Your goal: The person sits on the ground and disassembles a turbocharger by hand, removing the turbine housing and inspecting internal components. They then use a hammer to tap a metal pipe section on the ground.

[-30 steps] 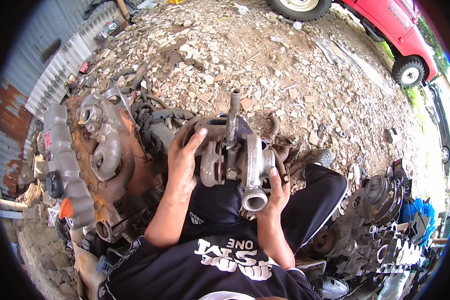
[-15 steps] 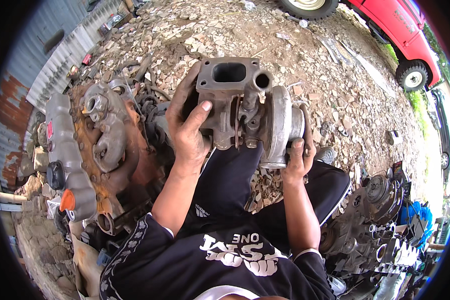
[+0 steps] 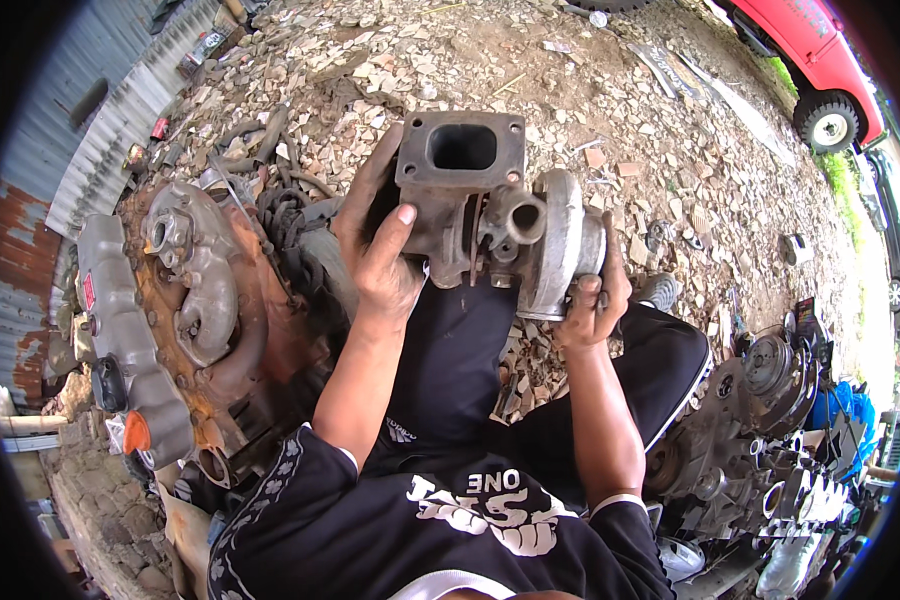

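Held up in front of me is a grey metal turbocharger [image 3: 450, 230]. Its square flange, with a rounded rectangular opening and corner bolt holes, tilts up toward me. A round pipe stub sticks out beside the flange, and the wide compressor housing makes up the right side. My left hand [image 3: 378, 240] grips the flange side, its thumb on the front and its other fingers mostly hidden behind. Around the compressor housing's right end, my right hand [image 3: 600, 295] is closed, thumb at the lower edge and fingers along the outer side.
An engine [image 3: 135, 340] with a grey valve cover and rusty manifold stands on my left. Another engine with pulleys [image 3: 765, 370] is at my right, near a blue bag [image 3: 850, 405]. Broken tile covers the ground [image 3: 570, 110]. A red vehicle [image 3: 805, 55] stands far right, corrugated metal sheeting [image 3: 55, 150] far left.
The turbocharger has tipped so that its flange opening and pipe stub face me more. Both hands keep their hold. The view has shifted slightly.
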Demonstrator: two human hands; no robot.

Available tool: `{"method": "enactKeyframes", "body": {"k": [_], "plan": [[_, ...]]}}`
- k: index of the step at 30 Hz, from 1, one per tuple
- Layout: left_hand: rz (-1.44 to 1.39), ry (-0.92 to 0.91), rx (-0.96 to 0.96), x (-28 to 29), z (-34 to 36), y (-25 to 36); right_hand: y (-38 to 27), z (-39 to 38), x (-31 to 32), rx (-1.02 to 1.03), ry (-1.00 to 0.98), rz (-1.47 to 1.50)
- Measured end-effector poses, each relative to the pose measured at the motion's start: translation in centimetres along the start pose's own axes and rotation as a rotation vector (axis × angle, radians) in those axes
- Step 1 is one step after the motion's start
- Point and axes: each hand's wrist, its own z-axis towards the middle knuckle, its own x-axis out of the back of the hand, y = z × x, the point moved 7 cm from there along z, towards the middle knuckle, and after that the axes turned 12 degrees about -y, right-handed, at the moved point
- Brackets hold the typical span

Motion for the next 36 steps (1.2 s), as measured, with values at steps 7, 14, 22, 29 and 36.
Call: {"method": "enactKeyframes", "body": {"k": [7, 14, 22, 29, 36], "plan": [[-0.019, -0.096, 0.004, -3.1, 1.6, -0.4, -2.4, 0.0, 2.8, -0.032, 0.154, 0.265], [-0.335, -0.297, 0.138, -9.2, 4.8, -5.5, -2.2, -2.0, 7.3, 0.016, 0.361, 0.146], [-0.426, -0.265, 0.287, -11.2, 5.9, -9.1, 0.5, -1.8, 8.3, -0.009, 0.434, 0.181], [-0.389, -0.33, 0.246, -12.8, 8.1, -9.4, 0.6, -0.7, 9.2, 0.048, 0.403, 0.092], [-0.346, -0.362, 0.174, -11.6, 6.7, -6.8, -1.2, -1.9, 8.6, 0.076, 0.387, -0.012]]}}
